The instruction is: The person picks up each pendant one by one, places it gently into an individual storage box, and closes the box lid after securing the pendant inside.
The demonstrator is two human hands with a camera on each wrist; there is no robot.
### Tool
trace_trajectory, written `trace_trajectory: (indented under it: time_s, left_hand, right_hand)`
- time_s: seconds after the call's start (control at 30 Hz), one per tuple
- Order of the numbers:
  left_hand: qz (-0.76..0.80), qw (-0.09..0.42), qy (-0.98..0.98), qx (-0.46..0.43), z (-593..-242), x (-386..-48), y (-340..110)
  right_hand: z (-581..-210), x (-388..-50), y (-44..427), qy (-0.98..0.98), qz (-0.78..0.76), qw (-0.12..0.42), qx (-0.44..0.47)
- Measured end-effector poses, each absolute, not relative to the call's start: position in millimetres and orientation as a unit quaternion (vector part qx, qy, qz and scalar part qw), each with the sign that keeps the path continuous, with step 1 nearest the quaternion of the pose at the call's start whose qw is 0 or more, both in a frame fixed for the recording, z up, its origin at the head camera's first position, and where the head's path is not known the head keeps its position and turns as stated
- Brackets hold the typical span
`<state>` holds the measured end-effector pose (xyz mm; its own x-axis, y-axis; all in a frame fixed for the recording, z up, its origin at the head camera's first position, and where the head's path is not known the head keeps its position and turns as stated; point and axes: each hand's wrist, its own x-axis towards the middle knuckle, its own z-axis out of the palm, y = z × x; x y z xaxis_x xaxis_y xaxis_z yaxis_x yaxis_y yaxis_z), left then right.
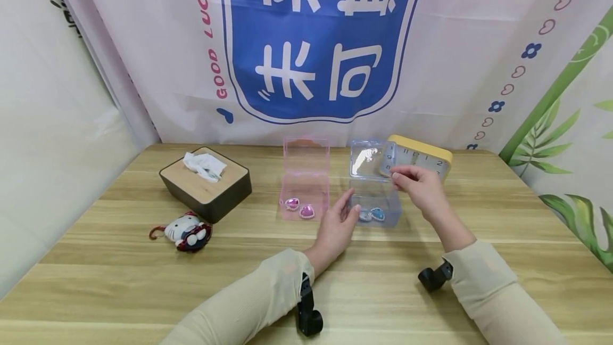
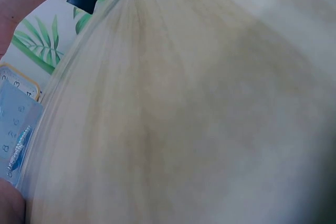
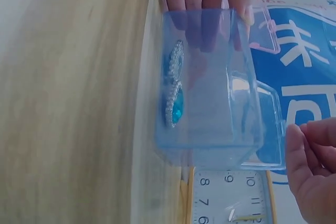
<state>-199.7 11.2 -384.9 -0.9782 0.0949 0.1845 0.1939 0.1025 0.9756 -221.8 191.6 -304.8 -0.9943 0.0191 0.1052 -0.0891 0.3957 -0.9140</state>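
Note:
A clear blue plastic box (image 1: pixel 390 216) stands with its lid (image 1: pixel 365 159) raised. Inside lie two heart-shaped gems with beaded rims: a pale one (image 1: pixel 365 216) and a teal one (image 3: pixel 178 104). Against the box's left side rests my left hand (image 1: pixel 335 226), fingers mostly straight; in the right wrist view its fingers show through the clear plastic. My right hand (image 1: pixel 423 190) pinches the edge of the lid at its right side between thumb and fingertips. To the left, a clear pink box (image 1: pixel 306 185) stands lid up, holding a pink oval gem (image 1: pixel 292 204) and a pink heart gem (image 1: pixel 307 211).
Behind the blue box leans a yellow-framed clock (image 1: pixel 442 156), partly covered by the lid and right hand. At left stand a tissue box (image 1: pixel 210 196) with a wooden top and a white cat-figure keychain (image 1: pixel 184 229). A printed curtain (image 1: pixel 182 116) hangs behind the wooden table (image 1: pixel 119 281).

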Motion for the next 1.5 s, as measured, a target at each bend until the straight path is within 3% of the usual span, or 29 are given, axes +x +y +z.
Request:
trace_trajectory:
  time_s: [0.47,1.03,1.5]
  left_hand:
    - [-0.663,0.036,-0.742,-0.092,-384,-199,11]
    - [-0.665,0.038,-0.739,-0.101,-386,-200,10]
    - [-0.663,0.038,-0.741,-0.099,-385,-200,10]
  right_hand:
    - [-311,-242,200,-0.817,0.565,0.101,-0.042]
    - [-310,-262,197,-0.813,0.577,0.048,-0.064]
    - [-304,-271,190,-0.807,0.582,0.060,-0.081]
